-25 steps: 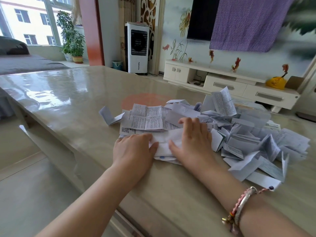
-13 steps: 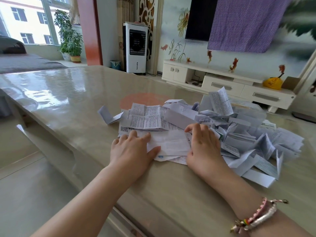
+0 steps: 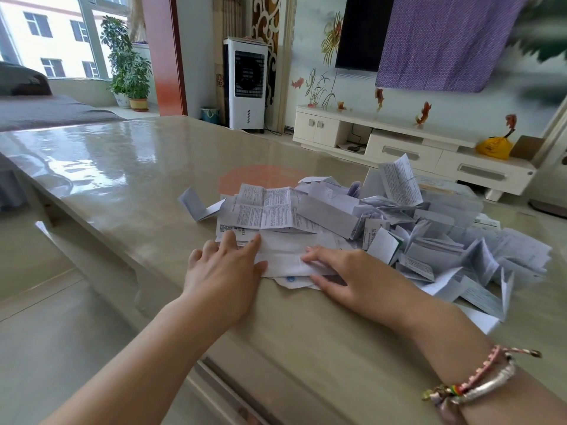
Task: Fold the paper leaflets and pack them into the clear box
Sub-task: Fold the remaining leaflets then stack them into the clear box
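A white leaflet (image 3: 285,251) lies flat on the beige table (image 3: 129,179) in front of me. My left hand (image 3: 224,271) presses its left edge with straight fingers. My right hand (image 3: 356,277) holds the leaflet's near right edge, with the fingers on top and the thumb under the edge. Behind and to the right spreads a loose pile of leaflets (image 3: 429,240), some folded and some open. An unfolded printed leaflet (image 3: 264,210) lies just beyond my hands. The clear box (image 3: 451,194) shows faintly behind the pile, mostly hidden by paper.
One small folded leaflet (image 3: 199,205) stands apart at the pile's left. The table's near edge (image 3: 214,363) runs diagonally under my forearms. Beyond the table are a white TV cabinet (image 3: 399,142), a white air cooler (image 3: 248,84) and a potted plant (image 3: 129,72).
My right hand slid from flat on the leaflet's middle to its near right edge, and the thumb went under the paper. My left hand stayed pressing the left side.
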`<state>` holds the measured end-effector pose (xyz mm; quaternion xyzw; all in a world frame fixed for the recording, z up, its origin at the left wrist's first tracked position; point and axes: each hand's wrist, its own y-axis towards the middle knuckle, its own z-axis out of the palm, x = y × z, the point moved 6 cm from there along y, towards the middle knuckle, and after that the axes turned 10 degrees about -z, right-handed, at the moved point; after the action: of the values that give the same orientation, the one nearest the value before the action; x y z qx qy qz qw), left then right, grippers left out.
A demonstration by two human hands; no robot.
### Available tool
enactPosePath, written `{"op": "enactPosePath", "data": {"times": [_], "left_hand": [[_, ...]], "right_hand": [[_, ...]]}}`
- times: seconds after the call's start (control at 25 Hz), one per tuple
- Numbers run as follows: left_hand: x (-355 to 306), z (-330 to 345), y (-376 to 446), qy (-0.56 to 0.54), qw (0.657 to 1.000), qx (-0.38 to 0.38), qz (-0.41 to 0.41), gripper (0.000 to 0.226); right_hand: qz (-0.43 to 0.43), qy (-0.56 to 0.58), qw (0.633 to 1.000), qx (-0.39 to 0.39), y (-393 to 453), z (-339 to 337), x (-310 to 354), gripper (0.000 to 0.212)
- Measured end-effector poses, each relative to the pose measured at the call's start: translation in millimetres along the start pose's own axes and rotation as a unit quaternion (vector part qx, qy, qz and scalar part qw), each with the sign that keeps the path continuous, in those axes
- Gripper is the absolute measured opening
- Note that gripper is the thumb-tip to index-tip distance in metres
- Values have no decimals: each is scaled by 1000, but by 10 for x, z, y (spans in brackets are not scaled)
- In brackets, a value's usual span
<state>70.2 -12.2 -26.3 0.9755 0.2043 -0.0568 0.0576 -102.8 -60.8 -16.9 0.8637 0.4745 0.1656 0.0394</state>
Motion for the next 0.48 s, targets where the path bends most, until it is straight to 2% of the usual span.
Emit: {"op": "enactPosePath", "data": {"times": [0.12, 0.24, 0.28, 0.36, 0.48], "left_hand": [[15, -27, 0, -25, 998, -40, 30, 50], [-87, -176, -39, -178, 972, -99, 114, 33], [-106, -214, -46, -233, 960, -97, 125, 28], [-111, -207, -26, -317, 940, -44, 120, 25], [-118, -140, -13, -342, 930, 11, 132, 31]], "right_hand": [[-5, -16, 1000, -16, -8, -47, 29, 35], [33, 11, 997, -65, -36, -158, 5, 33], [41, 36, 995, -80, -48, -189, -8, 30], [49, 75, 992, -92, -65, -217, -13, 24], [61, 119, 986, -101, -61, -211, -12, 15]]}}
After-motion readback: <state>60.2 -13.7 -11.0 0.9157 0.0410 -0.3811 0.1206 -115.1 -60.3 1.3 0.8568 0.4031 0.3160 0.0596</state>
